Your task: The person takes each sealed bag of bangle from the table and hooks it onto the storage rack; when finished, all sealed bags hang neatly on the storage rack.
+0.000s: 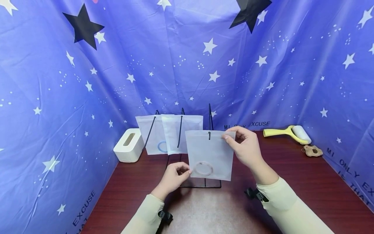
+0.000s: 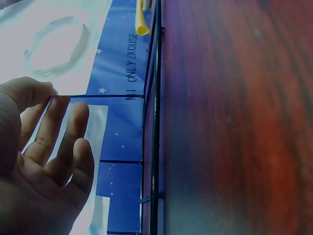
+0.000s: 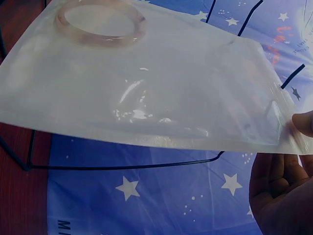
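A frosted zip bag [image 1: 217, 151] hangs at the front of a black wire rack [image 1: 201, 187], with a hook tip poking through its top edge. Inside it, near the bottom, lies a pale pinkish bangle [image 3: 100, 39]. My right hand [image 1: 246, 146] pinches the bag's upper right corner between thumb and fingers. At the lower left corner, my left hand [image 1: 173, 177] pinches the bag with thumb and index finger, as the left wrist view shows; its other fingers are loosely bent. Two more frosted bags hang on the rack to the left: one bag [image 1: 191, 128] in the middle, another bag [image 1: 147, 130] holding a blue bangle [image 1: 160, 147].
A white tissue box [image 1: 130, 146] stands left of the rack. At the back right lie a yellow-handled lint roller [image 1: 287, 132] and a small brown object [image 1: 312, 150]. A blue star-patterned curtain [image 1: 181, 65] surrounds the dark red wooden table [image 1: 122, 201].
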The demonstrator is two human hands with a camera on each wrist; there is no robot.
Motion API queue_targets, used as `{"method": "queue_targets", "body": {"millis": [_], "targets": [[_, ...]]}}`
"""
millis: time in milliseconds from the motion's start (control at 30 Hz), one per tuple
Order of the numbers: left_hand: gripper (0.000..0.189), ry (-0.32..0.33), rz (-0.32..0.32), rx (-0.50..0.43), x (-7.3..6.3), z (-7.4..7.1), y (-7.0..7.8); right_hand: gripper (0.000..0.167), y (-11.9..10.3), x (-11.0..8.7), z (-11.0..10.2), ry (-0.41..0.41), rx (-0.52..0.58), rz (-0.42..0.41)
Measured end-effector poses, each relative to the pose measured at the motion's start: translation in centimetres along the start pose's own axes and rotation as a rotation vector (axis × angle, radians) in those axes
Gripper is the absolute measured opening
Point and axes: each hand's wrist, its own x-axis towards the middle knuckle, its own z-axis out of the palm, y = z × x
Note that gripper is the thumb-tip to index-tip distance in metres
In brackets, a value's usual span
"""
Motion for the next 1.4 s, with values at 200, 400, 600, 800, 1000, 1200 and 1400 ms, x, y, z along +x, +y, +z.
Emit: {"method": "queue_targets", "body": {"millis": [200, 400, 600, 800, 1000, 1200, 1400], "targets": [[0.009, 0.06, -0.024, 0.012, 1.1, -0.2, -0.1, 0.008, -1.5, 0.9, 0.0, -0.018, -0.055, -0.025], [0.01, 0.092, -0.046, 0.005, 2.2, -0.3, -0.4, 0.008, -0.8, 2.0, -0.1, -0.012, -0.1, -0.048], [0.01, 0.112, -0.05, 0.001, 3.1, -0.2, -0.7, 0.008, 0.0, 3.1, 0.0, -0.011, -0.114, -0.03], [0.011, 0.153, -0.052, 0.02, 4.2, 0.0, -0.9, 0.011, 0.7, 4.5, 0.1, -0.014, -0.124, -0.026], [0.008, 0.172, -0.1, 0.018, 4.9, 0.2, -0.8, 0.011, 1.5, 5.2, 0.2, 0.006, -0.109, -0.026], [0.005, 0.217, -0.105, 0.027, 5.7, 0.3, -0.9, 0.011, 1.6, 5.8, 0.3, 0.018, -0.117, -0.013], [0.007, 0.245, -0.105, 0.052, 6.4, 0.7, -0.9, 0.012, 3.1, 6.7, 0.1, 0.04, -0.148, 0.001]]}}
